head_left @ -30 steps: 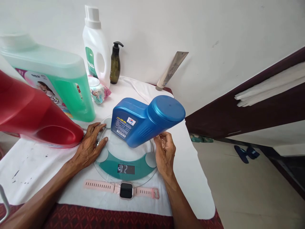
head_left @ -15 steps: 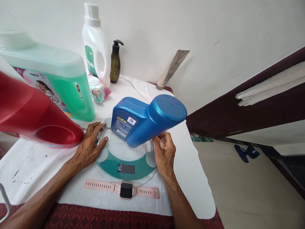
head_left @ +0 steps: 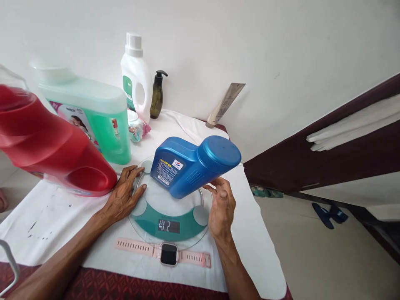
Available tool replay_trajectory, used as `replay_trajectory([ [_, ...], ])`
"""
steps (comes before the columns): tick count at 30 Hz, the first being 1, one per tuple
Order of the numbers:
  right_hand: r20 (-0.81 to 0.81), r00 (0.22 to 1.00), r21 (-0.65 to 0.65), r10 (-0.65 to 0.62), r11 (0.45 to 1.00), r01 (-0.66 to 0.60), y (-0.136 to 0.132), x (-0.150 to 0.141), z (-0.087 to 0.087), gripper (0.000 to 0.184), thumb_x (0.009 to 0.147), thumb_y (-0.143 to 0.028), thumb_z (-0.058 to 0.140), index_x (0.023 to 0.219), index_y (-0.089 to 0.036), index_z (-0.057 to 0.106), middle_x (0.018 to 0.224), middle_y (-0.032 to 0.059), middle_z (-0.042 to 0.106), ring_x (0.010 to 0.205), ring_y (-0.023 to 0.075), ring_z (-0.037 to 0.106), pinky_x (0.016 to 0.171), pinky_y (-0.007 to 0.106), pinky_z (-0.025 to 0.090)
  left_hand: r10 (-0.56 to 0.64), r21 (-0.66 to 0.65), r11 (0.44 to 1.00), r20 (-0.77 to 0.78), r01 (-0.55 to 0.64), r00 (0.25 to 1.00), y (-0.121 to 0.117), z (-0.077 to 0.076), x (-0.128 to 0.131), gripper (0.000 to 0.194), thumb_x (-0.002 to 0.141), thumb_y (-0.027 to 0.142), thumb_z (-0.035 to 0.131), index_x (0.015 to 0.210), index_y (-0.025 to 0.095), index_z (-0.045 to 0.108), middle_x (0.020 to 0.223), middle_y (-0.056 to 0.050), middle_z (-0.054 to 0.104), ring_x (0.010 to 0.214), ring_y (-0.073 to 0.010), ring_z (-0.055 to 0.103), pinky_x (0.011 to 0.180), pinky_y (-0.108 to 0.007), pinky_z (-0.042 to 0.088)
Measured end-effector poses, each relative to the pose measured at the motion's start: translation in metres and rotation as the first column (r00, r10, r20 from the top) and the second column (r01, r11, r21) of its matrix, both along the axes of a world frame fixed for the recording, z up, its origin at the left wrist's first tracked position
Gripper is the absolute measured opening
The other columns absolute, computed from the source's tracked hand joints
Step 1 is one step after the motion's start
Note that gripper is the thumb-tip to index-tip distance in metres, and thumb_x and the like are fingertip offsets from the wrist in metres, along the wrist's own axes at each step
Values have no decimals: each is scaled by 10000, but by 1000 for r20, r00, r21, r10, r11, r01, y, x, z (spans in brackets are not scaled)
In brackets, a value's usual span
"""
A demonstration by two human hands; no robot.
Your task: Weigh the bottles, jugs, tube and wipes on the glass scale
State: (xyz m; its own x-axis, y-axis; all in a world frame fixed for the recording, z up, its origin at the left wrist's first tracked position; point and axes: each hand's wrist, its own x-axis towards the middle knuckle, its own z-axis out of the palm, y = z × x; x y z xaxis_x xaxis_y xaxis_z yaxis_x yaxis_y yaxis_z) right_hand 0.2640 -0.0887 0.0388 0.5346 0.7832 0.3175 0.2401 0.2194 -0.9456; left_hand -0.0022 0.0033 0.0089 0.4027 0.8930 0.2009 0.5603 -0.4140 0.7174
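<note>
A blue bottle (head_left: 184, 164) with a wide blue cap stands on a round glass scale (head_left: 170, 231), its neck slanting to the right. Lit digits show on the scale's display. My left hand (head_left: 126, 193) lies at the scale's left rim, fingers spread, beside a red jug (head_left: 78, 154). Just right of the scale, under the bottle's cap, is my right hand (head_left: 222, 208). Its fingers are loosely bent and apart, with nothing seen in them; some fingertips are partly hidden. In front of the scale lies a smartwatch (head_left: 168, 254) with a pink strap.
Behind the left hand stands a jug of green liquid (head_left: 114, 133). A white bottle (head_left: 137, 79), a dark pump bottle (head_left: 157, 96) and a wipes pack (head_left: 137, 127) are farther back. A tube (head_left: 225, 106) leans against the wall. Slippers (head_left: 329, 214) lie on the floor.
Digits on the scale's display have changed. My right hand has drawn slightly away from the bottle to the right. The whole view has shifted a little; my left hand stays at the rim.
</note>
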Motion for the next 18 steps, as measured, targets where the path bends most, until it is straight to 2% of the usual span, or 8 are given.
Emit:
replay_trajectory([
  [2,-18,995,33,98,995,-97,2,-11,9,589,901,-736,610,1262,-274,660,1269,84,679,1181,303,642,1000,489,526,1,-3,1000,11,-1,1000,0,-1,-1,506,1036,444,520,1498,240,491,1511,-165,478,1344,-323,589,1120,-570,527],
  [5,-33,982,-39,184,982,-186,10,-32,24,609,822,-628,784,1306,-290,630,1286,75,697,1171,299,663,1016,486,539,12,8,1000,25,-12,1000,-1,-3,-1,503,1037,438,519,1501,246,492,1513,-161,479,1306,-316,612,1101,-558,544],
  [7,-54,987,-106,153,982,-158,18,-42,31,563,792,-554,843,1237,-266,653,1216,74,733,1101,291,693,983,482,563,13,6,1000,24,-13,1000,-1,-3,-2,504,1041,436,507,1505,239,489,1518,-163,475,1337,-325,593,1115,-563,534],
  [11,-32,997,-181,73,980,-77,28,-48,37,510,734,-537,893,1083,-220,697,1027,68,776,928,278,722,887,477,599,-8,-24,1000,17,8,1000,-2,-2,-2,511,1052,433,486,1520,229,471,1539,-172,450,1419,-339,533,1167,-585,485],
  [14,-34,998,-174,60,983,-65,29,-47,39,536,717,-511,913,1111,-217,700,1052,71,783,948,284,734,902,480,605,-8,-31,999,29,9,1000,-2,-1,-2,505,1051,420,492,1522,239,467,1542,-172,443,1432,-335,524,1179,-580,475],
  [18,-77,997,-97,31,995,-39,30,-50,44,615,716,-466,926,1222,-223,676,1150,88,775,1022,298,742,932,492,617,0,-45,999,44,2,999,-3,0,-2,497,1049,421,498,1517,256,475,1536,-167,451,1414,-333,548,1168,-571,493],
])
